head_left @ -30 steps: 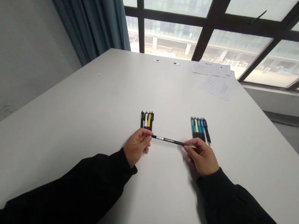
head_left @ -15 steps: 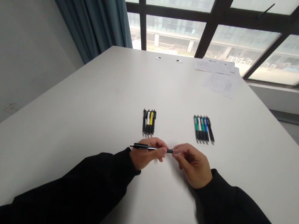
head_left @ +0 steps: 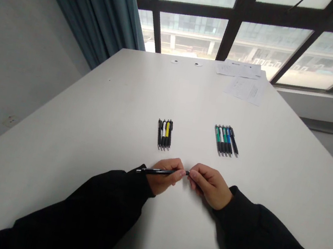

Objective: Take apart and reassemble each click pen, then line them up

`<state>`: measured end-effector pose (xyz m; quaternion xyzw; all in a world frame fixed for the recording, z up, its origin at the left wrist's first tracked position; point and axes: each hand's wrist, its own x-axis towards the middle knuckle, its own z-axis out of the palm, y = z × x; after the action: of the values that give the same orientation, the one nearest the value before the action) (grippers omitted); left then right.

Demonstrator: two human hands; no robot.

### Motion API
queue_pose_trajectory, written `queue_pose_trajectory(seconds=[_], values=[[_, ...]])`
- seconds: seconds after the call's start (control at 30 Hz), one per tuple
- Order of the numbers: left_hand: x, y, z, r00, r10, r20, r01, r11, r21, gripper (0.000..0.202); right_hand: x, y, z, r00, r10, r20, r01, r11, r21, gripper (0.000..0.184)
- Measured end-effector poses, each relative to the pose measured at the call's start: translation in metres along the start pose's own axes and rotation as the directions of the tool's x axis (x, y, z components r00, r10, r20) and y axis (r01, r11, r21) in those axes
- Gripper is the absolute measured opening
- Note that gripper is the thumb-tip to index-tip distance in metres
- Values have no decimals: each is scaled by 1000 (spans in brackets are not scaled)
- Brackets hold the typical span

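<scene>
A black pen (head_left: pixel 158 171) lies nearly level across my left hand (head_left: pixel 166 175), pinched between thumb and fingers, its silver-tipped end sticking out to the left over the wrist. At the pen's other end, my right hand (head_left: pixel 209 185) grips the tip between thumb and fingertips, so that end is partly hidden. Just beyond my left hand sits a row of pens (head_left: pixel 164 135), black, white and yellow, side by side on the table. Farther right, past my right hand, lies a second row of pens (head_left: pixel 225 141) in green, white, blue and black, the last black one slightly slanted.
The white table (head_left: pixel 125 104) reaches to the window (head_left: pixel 189 32). Paper sheets (head_left: pixel 245 89) lie at its far right edge, and two small white-and-dark items are at the far edge. A blue curtain (head_left: pixel 109 11) hangs at the left by the wall.
The pen has turned in my hands and tilts a little more, its left end lower. My right fingers have closed further over its right end. The view has shifted slightly.
</scene>
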<state>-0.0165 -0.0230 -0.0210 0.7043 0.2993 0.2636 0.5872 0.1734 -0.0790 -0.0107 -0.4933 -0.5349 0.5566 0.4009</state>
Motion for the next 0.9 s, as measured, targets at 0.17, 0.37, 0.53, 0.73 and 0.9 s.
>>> queue_pose_trajectory(seconds=[0.17,0.37,0.53,0.73,0.9], values=[[-2,6,-1,997,56,59,-64,986,156,50,-1,3,-1,1000,-3,14,3,1000,-21,37],[-2,9,-2,996,31,84,-39,995,97,51,-2,2,0,999,-35,12,35,999,-30,35],[-4,2,-2,998,-1,70,-2,999,50,53,-4,0,2,997,-78,-11,77,995,-57,32],[-5,-5,0,999,-3,54,4,1000,-30,58,-3,0,6,989,-146,-26,147,989,10,25],[-4,-2,-1,997,54,61,-58,996,61,57,2,-1,6,992,-112,53,111,993,37,35]])
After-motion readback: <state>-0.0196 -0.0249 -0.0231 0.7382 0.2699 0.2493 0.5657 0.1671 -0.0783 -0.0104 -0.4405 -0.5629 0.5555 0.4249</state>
